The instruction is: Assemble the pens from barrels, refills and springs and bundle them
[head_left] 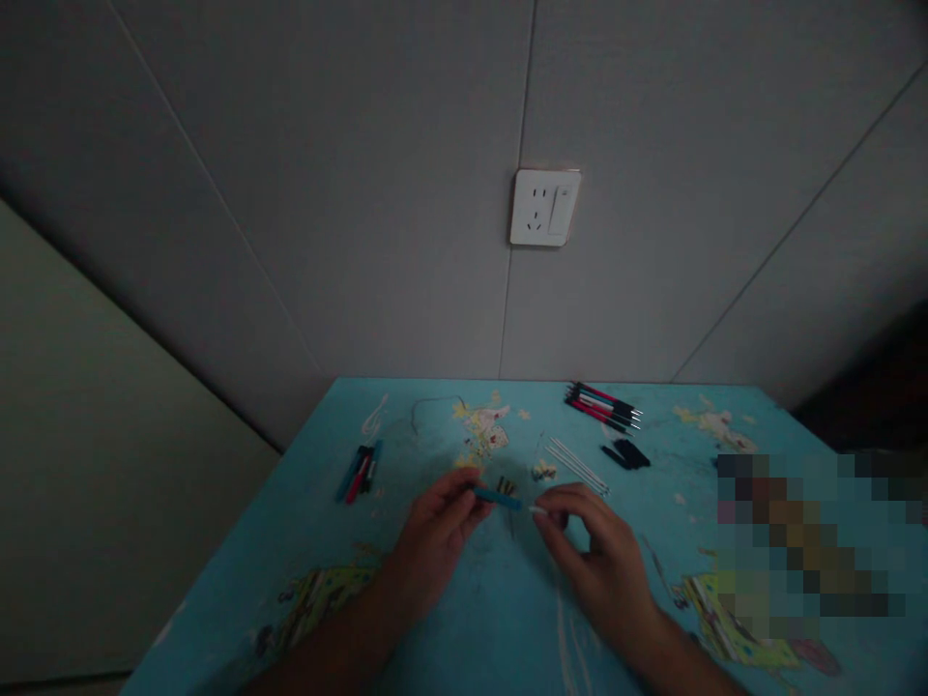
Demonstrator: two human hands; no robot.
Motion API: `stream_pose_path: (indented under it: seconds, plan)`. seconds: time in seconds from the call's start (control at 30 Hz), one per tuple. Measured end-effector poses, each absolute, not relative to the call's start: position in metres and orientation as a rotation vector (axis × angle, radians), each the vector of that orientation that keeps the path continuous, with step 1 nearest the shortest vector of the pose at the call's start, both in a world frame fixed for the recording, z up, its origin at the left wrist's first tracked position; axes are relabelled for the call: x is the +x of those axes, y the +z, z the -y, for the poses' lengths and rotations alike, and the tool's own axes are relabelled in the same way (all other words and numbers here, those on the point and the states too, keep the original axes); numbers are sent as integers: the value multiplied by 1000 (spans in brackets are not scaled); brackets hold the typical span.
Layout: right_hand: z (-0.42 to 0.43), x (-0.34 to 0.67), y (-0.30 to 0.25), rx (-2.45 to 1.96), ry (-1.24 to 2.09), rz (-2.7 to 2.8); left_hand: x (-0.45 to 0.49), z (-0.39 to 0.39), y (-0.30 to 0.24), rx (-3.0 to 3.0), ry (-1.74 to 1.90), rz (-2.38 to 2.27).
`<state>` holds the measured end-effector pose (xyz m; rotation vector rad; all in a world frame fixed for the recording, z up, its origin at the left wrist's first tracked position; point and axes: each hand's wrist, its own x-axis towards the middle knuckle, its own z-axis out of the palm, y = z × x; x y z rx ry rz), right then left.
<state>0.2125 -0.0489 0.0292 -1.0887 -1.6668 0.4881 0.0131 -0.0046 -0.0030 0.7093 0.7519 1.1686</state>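
Holding blue tube [500, 499], left hand [439, 530] faces right hand [613, 559] pinching white piece [537, 509], clear of far table edge [435, 383].

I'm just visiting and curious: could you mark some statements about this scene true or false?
1. The left hand holds a blue tube. True.
2. The right hand is empty. False: the right hand's fingers pinch a small pale piece.
3. The wall socket is above the table. True.
4. The thin white rods lie left of the left hand. False: the rods lie to its right.
5. A row of pens lies near the table's far edge. True.
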Motion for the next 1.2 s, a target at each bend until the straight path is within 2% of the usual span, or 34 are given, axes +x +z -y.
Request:
stream_pose_path:
  seconds: [1.2]
  plan:
    - [37,216,21,-1130,424,1767,5,5,-10,813,1073,-1024]
